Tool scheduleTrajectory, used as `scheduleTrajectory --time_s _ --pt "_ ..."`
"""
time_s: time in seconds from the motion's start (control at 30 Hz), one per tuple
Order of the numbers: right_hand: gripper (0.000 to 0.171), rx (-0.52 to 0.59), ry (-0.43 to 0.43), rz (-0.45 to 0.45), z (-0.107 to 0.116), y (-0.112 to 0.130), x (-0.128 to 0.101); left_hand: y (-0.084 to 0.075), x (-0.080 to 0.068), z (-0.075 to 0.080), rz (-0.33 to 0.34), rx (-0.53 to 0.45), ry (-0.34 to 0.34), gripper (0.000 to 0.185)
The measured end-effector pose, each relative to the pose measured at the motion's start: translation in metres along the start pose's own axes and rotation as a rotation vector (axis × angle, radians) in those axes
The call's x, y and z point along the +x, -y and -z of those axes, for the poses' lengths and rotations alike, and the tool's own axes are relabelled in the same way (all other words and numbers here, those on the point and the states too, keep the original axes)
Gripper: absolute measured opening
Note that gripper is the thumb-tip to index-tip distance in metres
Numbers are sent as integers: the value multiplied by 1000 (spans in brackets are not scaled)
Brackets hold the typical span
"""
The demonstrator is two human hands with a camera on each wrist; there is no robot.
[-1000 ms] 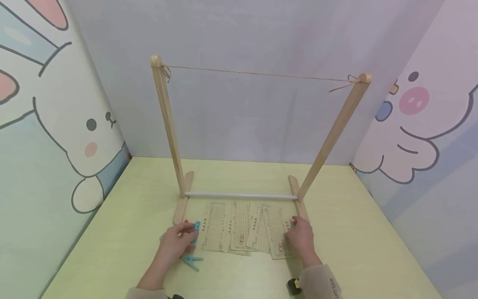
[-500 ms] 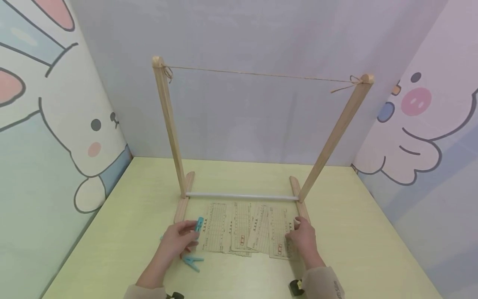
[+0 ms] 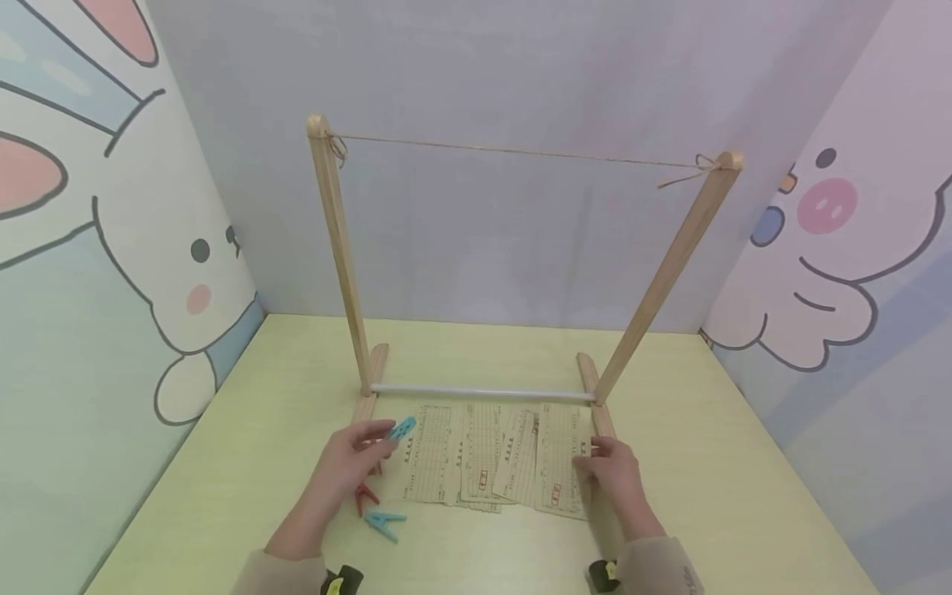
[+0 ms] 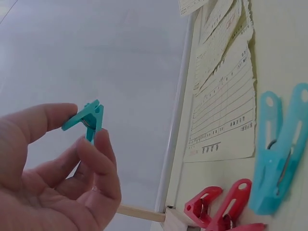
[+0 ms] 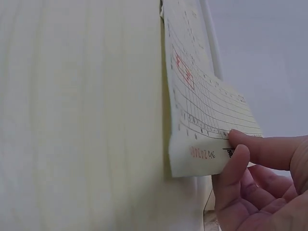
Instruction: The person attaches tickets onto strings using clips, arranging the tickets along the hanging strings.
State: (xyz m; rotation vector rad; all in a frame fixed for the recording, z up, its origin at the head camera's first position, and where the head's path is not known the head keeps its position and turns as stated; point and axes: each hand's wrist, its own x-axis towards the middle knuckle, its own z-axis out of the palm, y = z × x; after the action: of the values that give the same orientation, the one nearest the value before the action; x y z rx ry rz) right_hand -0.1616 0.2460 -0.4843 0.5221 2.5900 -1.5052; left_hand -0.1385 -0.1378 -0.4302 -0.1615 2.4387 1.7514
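Observation:
A blue-green clothespin (image 3: 402, 428) is pinched between the thumb and fingers of my left hand (image 3: 352, 459), raised above the table; the left wrist view shows the same clothespin (image 4: 92, 118) from its side. My right hand (image 3: 614, 475) pinches the right edge of the rightmost printed paper slip (image 3: 559, 467). That slip (image 5: 202, 108) bends upward off the table at the pinched side. Other slips (image 3: 431, 453) lie partly overlapping to its left. Below my left hand are red clothespins (image 4: 224, 207) and another blue clothespin (image 4: 276, 159).
Behind the slips stands a wooden frame with a left post (image 3: 342, 256) and a right post (image 3: 665, 281). Twine (image 3: 513, 150) is tied between the post tops, and a white rod (image 3: 483, 391) joins the bases. Walls with cartoon animals enclose the table (image 3: 669, 463).
My left hand has lifted and turned the blue-green clothespin upward, uncovering red clothespins beneath. With my right hand, the rightmost slip has shifted slightly right and straightened.

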Motion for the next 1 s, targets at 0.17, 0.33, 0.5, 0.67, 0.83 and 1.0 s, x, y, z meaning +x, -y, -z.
scheduleTrajectory --time_s 0.17,0.33,0.5,0.67,0.83,1.0 --pt "43 94 -12 34 5 5 -1 -8 0 3 -17 -34 16 43" --pt "40 172 -16 69 14 16 -3 -15 2 6 -65 -34 28 44" --pt "40 222 -25 72 27 28 -4 -24 6 7 -115 -13 41 35" --pt "38 267 -36 78 39 42 -7 -36 10 8 -164 -36 66 36" --pt "38 284 -39 103 50 54 -9 -49 13 7 -155 -57 77 38" --pt "35 293 -46 122 59 66 -11 -61 16 6 -158 -95 87 40"
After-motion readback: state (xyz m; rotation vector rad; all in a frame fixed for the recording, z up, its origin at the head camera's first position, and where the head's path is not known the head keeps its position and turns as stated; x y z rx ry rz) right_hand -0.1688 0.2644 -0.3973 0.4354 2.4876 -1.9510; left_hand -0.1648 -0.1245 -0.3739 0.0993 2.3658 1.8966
